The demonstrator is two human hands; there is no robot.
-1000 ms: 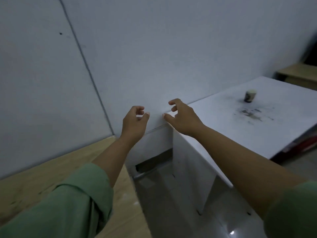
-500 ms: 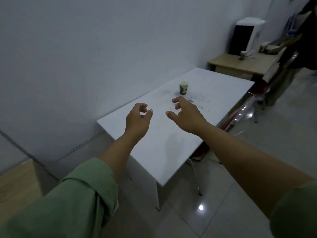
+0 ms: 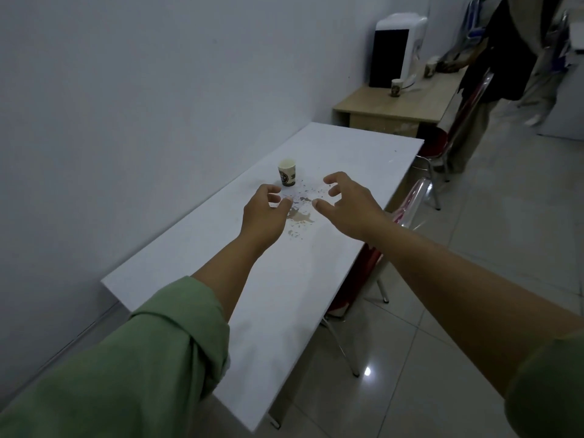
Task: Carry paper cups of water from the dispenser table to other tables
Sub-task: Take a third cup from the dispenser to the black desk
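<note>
Since the earlier frames the view is swung rightward, so that the wooden bench corner is lost and the white table (image 3: 284,279) is brought full into frame, with the dispenser (image 3: 398,49) now seen beyond. At left, a plain pale wall is seen, matte and featureless. The left hand (image 3: 262,216) is held above the tabletop, green sleeve (image 3: 142,358) pushed up, its fingers curled loosely and apart, clamped on nothing. Just beyond it a paper cup (image 3: 287,172) is set upright on the table, small, tapered, printed with a dark round emblem; whether water is in it cannot be told. Brownish spill marks (image 3: 300,213) are scattered on the smooth laminate between the hands. The right hand (image 3: 350,207) is likewise empty, fingers spread and hooked, apparently readied for the next pick-up. Further right, a wooden table (image 3: 410,105) is placed against the wall, bearing the boxy white-and-black dispenser and a second cup (image 3: 396,87), presumably staged there for carrying. Red chairs with chrome legs (image 3: 410,200) and glossy floor tiles are noted; another person (image 3: 505,58) is seen at the far table.
</note>
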